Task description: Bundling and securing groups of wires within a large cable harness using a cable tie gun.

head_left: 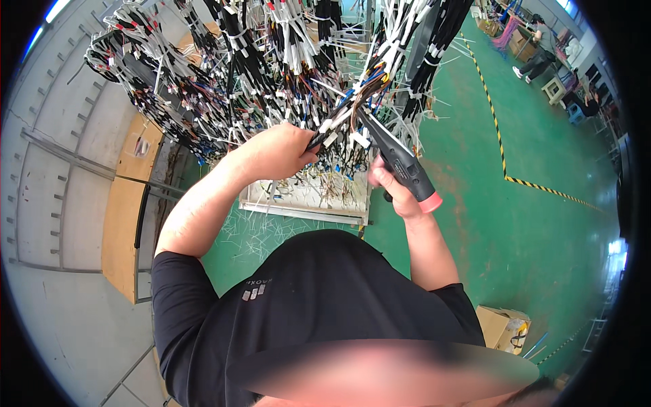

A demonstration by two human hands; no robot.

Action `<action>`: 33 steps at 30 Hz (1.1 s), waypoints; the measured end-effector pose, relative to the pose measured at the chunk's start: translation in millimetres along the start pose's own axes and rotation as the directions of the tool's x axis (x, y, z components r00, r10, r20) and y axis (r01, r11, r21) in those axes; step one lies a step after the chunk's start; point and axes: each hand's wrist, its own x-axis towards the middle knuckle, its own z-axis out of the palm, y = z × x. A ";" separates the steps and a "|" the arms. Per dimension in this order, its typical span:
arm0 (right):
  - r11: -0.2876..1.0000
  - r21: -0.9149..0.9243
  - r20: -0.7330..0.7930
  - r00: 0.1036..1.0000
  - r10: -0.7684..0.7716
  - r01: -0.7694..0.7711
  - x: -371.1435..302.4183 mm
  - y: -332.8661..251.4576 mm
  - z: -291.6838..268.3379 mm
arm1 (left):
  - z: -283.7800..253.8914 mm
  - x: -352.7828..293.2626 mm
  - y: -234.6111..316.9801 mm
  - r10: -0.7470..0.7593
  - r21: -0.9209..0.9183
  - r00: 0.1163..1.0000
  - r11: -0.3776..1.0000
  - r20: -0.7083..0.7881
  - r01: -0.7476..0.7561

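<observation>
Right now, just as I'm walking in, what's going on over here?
A person is at a rack of hanging cables. Their left hand grips a dark cable bundle, while their right hand holds a black pistol-shaped tool with a red end. The tool's narrow nose is up at the bundle, though whether it's touching is hard to tell. Thin white strips lie scattered on the green floor.

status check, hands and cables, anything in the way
Left hand closed on cable bundle. Right hand gripping black-and-red tool, nose at bundle. Hanging cables crowd close around.
</observation>
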 end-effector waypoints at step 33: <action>0.857 0.392 -0.212 0.939 -0.269 0.334 83.1 78.5 -75.4 | -0.4 1.5 -55.9 -0.136 -0.934 0.988 0.339 0.070 0.113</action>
